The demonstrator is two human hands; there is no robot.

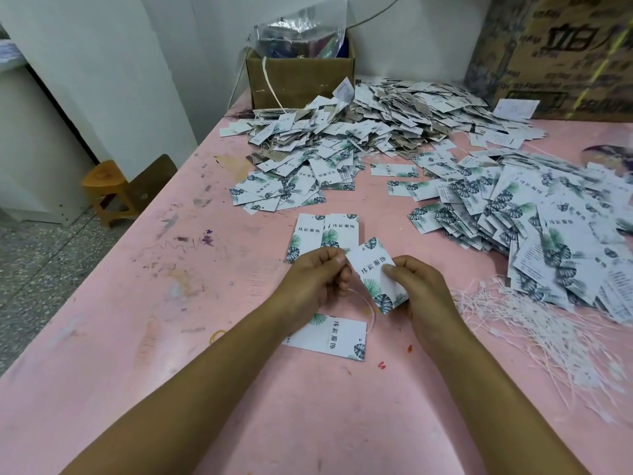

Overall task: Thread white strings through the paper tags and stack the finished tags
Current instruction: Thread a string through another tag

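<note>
Here, both hands meet over the near middle of the pink table. The right hand pinches a paper tag, thumb pressed on its printed face and fingers curled behind it, so the tag stands tilted just above the tabletop. The left hand sits at nine o'clock of that tag, fingers curled tight and thumb tip at the tag's upper corner. A thin white string comes out from under those curled fingers and loops down towards six o'clock.

Below the left wrist, at six o'clock of the hands, a single tag lies flat, print up. At twelve o'clock, just beyond the knuckles, two tags lie side by side. At three o'clock a loose bundle of white strings spreads over the table, and past it, towards two o'clock, is a broad heap of leaf-printed tags. Farther off, at twelve to one o'clock, a larger pile of tags with strings reaches a small cardboard box holding a clear plastic bag. A big carton stands at two o'clock, and a wooden stool on the floor at ten o'clock.
</note>
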